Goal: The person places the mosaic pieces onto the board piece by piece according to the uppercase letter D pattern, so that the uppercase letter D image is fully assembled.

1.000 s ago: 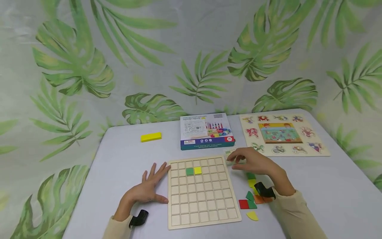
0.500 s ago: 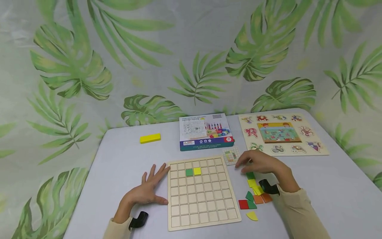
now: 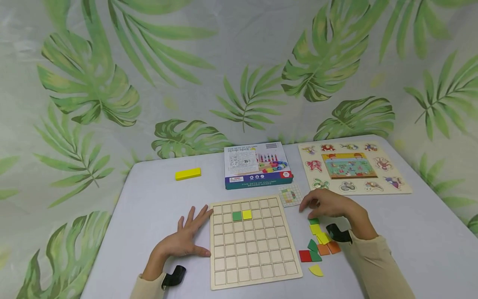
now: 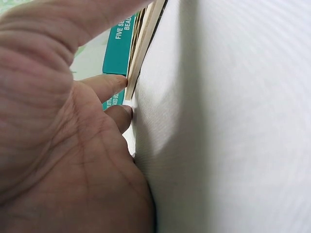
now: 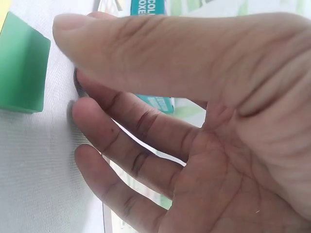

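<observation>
A square wooden grid board (image 3: pixel 260 245) lies on the white table. One green square tile (image 3: pixel 237 216) and one yellow square tile (image 3: pixel 247 214) sit side by side in its upper cells. My left hand (image 3: pixel 179 242) is spread at the board's left side, with index fingertip and thumb at its edge. My right hand (image 3: pixel 330 203) hovers right of the small pattern card (image 3: pixel 290 195), fingers loosely bent and holding nothing. Just below its fingertips lies another green tile (image 3: pixel 313 221), beside the thumb tip in the right wrist view. Yellow tiles (image 3: pixel 315 229) adjoin it.
Nearer the front right lie orange tiles (image 3: pixel 324 249), a red square tile (image 3: pixel 304 256), green pieces (image 3: pixel 315 256) and a yellow quarter-round piece (image 3: pixel 315 270). A bead-game box (image 3: pixel 257 183), a sea-animal puzzle board (image 3: pixel 396 189) and a yellow block (image 3: pixel 188 173) stand farther back.
My right hand has moved from over the pattern card to the right and down, uncovering the card and coming close to the green tile. My left hand stays at the board's edge.
</observation>
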`<state>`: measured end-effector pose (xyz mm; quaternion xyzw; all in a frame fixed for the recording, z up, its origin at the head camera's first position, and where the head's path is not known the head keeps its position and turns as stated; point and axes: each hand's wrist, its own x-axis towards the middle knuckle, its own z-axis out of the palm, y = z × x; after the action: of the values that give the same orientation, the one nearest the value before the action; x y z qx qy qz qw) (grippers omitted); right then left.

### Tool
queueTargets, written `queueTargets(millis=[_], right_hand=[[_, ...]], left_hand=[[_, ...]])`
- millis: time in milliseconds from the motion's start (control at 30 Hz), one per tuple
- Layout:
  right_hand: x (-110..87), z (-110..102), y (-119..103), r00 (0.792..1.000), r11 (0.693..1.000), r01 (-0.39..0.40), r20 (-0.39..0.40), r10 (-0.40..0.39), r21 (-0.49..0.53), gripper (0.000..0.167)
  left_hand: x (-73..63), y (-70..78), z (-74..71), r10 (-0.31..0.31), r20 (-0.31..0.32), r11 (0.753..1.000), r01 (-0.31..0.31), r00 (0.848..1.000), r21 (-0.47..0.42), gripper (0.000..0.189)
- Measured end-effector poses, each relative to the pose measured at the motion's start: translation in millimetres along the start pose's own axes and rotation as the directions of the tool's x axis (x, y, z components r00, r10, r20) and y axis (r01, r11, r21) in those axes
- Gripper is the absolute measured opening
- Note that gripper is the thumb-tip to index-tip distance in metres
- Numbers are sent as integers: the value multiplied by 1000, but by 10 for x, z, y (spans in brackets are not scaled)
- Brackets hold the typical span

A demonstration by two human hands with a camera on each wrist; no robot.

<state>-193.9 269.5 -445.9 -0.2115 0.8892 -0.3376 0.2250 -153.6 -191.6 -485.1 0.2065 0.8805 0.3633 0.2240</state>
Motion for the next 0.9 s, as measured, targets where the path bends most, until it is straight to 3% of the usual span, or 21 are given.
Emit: queueTargets(millis=[333,633,900], right_hand=[[1,-17,8,1000,1000,-23,17,23,-15,19],[-2,-5,35,999,1000,3,41,-3,0,18],[-6,23,-1,998,999,-46,35,46,4,19]], left_hand=[[-3,-10,-3,13,5,1000,-13,1000,-4,122],[-3,-12,-4,13,4,1000,-13,1000,9,122],[-11,-10,-5,16,5,1000,-16,1000,8,121]])
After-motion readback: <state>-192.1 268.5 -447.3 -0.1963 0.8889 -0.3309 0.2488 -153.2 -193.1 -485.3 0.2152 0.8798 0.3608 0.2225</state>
